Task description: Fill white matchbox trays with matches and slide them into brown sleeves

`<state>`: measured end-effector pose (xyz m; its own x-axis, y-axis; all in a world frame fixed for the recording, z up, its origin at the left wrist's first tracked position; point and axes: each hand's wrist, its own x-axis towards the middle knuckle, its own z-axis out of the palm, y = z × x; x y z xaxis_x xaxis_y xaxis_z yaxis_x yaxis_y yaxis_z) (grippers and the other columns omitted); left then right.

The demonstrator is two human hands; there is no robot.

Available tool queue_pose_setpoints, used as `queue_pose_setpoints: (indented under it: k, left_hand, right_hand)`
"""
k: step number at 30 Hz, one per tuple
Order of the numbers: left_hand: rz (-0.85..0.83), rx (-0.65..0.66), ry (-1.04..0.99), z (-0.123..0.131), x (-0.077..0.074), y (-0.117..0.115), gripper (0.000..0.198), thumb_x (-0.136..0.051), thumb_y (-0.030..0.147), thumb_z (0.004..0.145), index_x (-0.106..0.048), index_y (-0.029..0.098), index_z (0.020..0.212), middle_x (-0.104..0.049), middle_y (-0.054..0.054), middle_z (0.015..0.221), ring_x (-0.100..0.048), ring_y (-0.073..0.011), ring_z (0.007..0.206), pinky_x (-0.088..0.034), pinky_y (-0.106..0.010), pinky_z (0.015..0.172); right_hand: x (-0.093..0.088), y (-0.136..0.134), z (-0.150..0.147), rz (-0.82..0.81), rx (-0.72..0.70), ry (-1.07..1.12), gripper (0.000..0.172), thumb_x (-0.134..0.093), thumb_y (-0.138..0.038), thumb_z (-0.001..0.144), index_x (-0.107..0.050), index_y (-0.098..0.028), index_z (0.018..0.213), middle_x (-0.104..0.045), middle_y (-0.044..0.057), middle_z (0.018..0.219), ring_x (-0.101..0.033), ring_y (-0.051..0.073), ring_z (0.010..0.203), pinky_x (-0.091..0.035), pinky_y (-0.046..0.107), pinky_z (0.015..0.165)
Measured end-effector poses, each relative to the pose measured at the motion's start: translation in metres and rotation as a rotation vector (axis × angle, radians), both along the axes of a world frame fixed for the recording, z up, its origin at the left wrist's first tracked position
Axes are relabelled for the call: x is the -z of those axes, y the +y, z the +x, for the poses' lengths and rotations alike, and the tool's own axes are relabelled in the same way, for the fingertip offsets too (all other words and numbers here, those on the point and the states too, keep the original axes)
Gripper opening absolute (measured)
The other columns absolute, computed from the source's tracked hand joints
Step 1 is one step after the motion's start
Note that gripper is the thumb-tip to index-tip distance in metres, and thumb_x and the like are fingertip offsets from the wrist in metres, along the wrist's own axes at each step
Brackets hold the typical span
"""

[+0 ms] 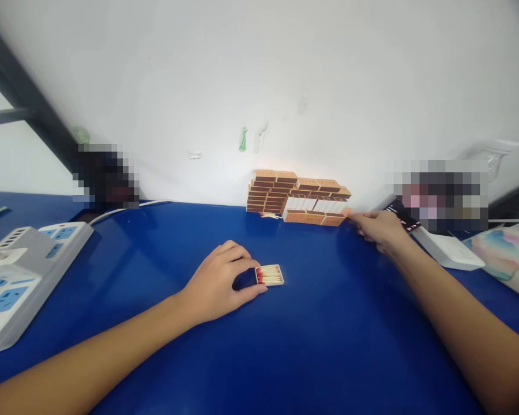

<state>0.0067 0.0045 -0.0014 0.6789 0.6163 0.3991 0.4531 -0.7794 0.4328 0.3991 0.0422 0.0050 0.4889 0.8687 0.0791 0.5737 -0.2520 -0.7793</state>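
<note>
My left hand point(218, 282) rests on the blue table point(285, 346) with thumb and fingers pinching the near end of an open matchbox tray point(270, 275) full of red-tipped matches. My right hand point(378, 229) is stretched out to the far right, its fingertips touching the right end of a pile of stacked matchboxes point(296, 199) that stands against the white wall. The fingers of that hand are curled; whether they grip a box is hidden. Some boxes in the pile are brown, some show white sides.
Two white power strips with blue sockets point(21, 271) lie at the left edge. A white flat device point(445, 249) and a pastel-coloured item point(501, 253) sit at the far right. Blurred patches sit at the back left and right. A dark frame runs up the left wall.
</note>
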Motion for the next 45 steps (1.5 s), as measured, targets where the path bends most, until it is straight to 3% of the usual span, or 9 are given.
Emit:
queue_pose_setpoints:
  k: [5, 9, 12, 16, 20, 25, 29, 33, 45]
  left_hand:
    - [0.025, -0.016, 0.024, 0.0, 0.0, -0.002, 0.039, -0.076, 0.045, 0.093, -0.071, 0.02, 0.124, -0.072, -0.008, 0.11, -0.064, -0.0265, 0.105, -0.056, -0.046, 0.092]
    - [0.049, -0.082, -0.084, -0.001, -0.002, -0.004, 0.07, -0.077, 0.047, 0.092, -0.049, 0.022, 0.151, -0.071, -0.008, 0.121, -0.064, -0.0274, 0.114, -0.055, -0.051, 0.103]
    - [0.124, -0.128, -0.181, -0.001, -0.006, -0.003, 0.074, -0.076, 0.046, 0.093, -0.042, 0.027, 0.156, -0.066, -0.01, 0.137, -0.063, -0.0276, 0.122, -0.054, -0.049, 0.106]
    - [0.195, -0.097, -0.219, -0.002, -0.011, -0.001, 0.079, -0.081, 0.048, 0.089, -0.044, 0.025, 0.155, -0.066, -0.012, 0.14, -0.064, -0.0274, 0.119, -0.055, -0.047, 0.103]
    - [0.263, 0.013, -0.214, -0.001, -0.01, 0.001, 0.043, -0.08, 0.038, 0.091, -0.065, 0.019, 0.126, -0.076, -0.009, 0.11, -0.067, -0.024, 0.098, -0.056, -0.043, 0.089]
    - [0.23, 0.003, -0.223, -0.002, -0.008, 0.003, 0.037, -0.079, 0.032, 0.092, -0.068, 0.017, 0.124, -0.076, -0.009, 0.11, -0.066, -0.0228, 0.095, -0.055, -0.042, 0.088]
    - [0.162, -0.058, -0.223, -0.003, -0.011, 0.006, 0.032, -0.076, 0.032, 0.094, -0.071, 0.021, 0.123, -0.077, -0.007, 0.111, -0.066, -0.0224, 0.098, -0.055, -0.041, 0.09]
    - [0.126, -0.094, -0.232, -0.005, -0.011, 0.01, 0.033, -0.076, 0.032, 0.094, -0.072, 0.021, 0.124, -0.076, -0.007, 0.11, -0.066, -0.0223, 0.098, -0.056, -0.041, 0.089]
    - [0.046, -0.14, -0.122, -0.01, -0.007, 0.016, 0.038, -0.071, 0.039, 0.098, -0.069, 0.023, 0.132, -0.075, -0.007, 0.111, -0.064, -0.0245, 0.102, -0.056, -0.044, 0.093]
  right_hand:
    - [-0.021, -0.012, -0.005, 0.069, 0.146, -0.035, 0.036, -0.066, -0.037, 0.088, -0.052, -0.025, 0.058, -0.054, 0.004, 0.049, -0.047, 0.016, 0.044, -0.034, 0.034, 0.045]
    - [-0.054, -0.036, -0.028, 0.367, 0.23, -0.184, 0.018, -0.066, -0.035, 0.088, -0.06, -0.025, 0.075, -0.061, 0.003, 0.067, -0.054, 0.019, 0.061, -0.037, 0.031, 0.054]
    - [-0.062, -0.057, -0.07, 0.456, -0.028, 0.036, 0.019, -0.068, -0.042, 0.087, -0.063, -0.024, 0.084, -0.055, -0.003, 0.058, -0.049, 0.014, 0.051, -0.035, 0.028, 0.048]
    - [-0.044, -0.079, -0.134, 0.081, -0.577, 0.362, 0.035, -0.065, -0.054, 0.093, -0.057, -0.022, 0.081, -0.057, -0.004, 0.059, -0.048, 0.01, 0.048, -0.034, 0.025, 0.046]
    - [-0.029, -0.09, -0.162, -0.084, -0.706, 0.523, 0.04, -0.065, -0.059, 0.095, -0.055, -0.021, 0.085, -0.059, -0.004, 0.065, -0.047, 0.008, 0.053, -0.032, 0.023, 0.049]
    - [-0.024, -0.086, -0.151, -0.026, -0.705, 0.278, 0.038, -0.052, -0.059, 0.103, -0.056, -0.022, 0.093, -0.062, -0.001, 0.073, -0.051, 0.012, 0.061, -0.041, 0.027, 0.057]
    - [-0.015, -0.081, -0.136, 0.086, -0.78, -0.19, 0.04, -0.062, -0.056, 0.099, -0.061, -0.025, 0.124, -0.068, 0.009, 0.115, -0.063, 0.024, 0.099, -0.054, 0.041, 0.085]
    - [-0.011, -0.079, -0.128, 0.049, -0.949, -0.333, 0.047, -0.071, -0.052, 0.094, -0.062, -0.029, 0.134, -0.06, 0.01, 0.139, -0.057, 0.03, 0.127, -0.048, 0.05, 0.109]
    - [-0.019, -0.064, -0.11, -0.018, -0.922, -0.26, 0.03, -0.065, -0.049, 0.099, -0.07, -0.027, 0.118, -0.069, 0.005, 0.111, -0.063, 0.021, 0.094, -0.053, 0.036, 0.083]
